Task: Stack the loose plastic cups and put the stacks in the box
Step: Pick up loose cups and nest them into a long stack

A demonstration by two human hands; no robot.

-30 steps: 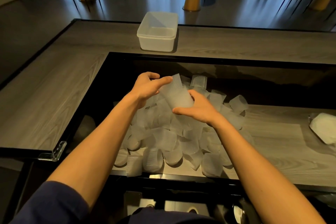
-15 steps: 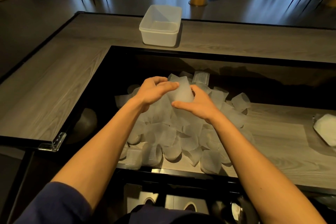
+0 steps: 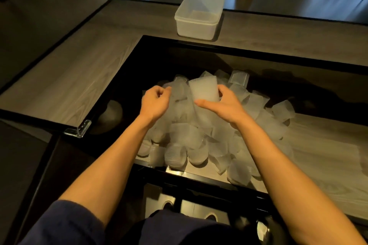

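Since half a second earlier, the left hand (image 3: 156, 103) had come off the top of the cup (image 3: 204, 90) and drawn away to the left. The right hand (image 3: 227, 105) had kept its grip on that cup.

Head view: the right hand was clamped on the cup, its thumb laid across the near side and its fingers wrapped round the far right side. The cup stood roughly upright, raised just above the crest of the pile (image 3: 199, 141). It looked whiter than the loose cups, and I could not tell whether it was one cup or several nested.

The left hand hung just left of the cup, apart from it, with its fingers curled in toward the palm. The fingertips lay close to a cup at the top of the pile, but I could not tell whether they pinched anything.

The pile lay on a wooden board (image 3: 322, 157) sunk inside a black frame. Its cups were tipped on their sides at all angles and spread toward the near edge and the right.

The box (image 3: 196, 17) stood open on the grey counter (image 3: 89, 61) on the far side, well apart from the pile and from both hands.

A clear guard (image 3: 79, 129) capped the counter's near corner. A dark blue sleeve (image 3: 65, 225) showed at the near left.
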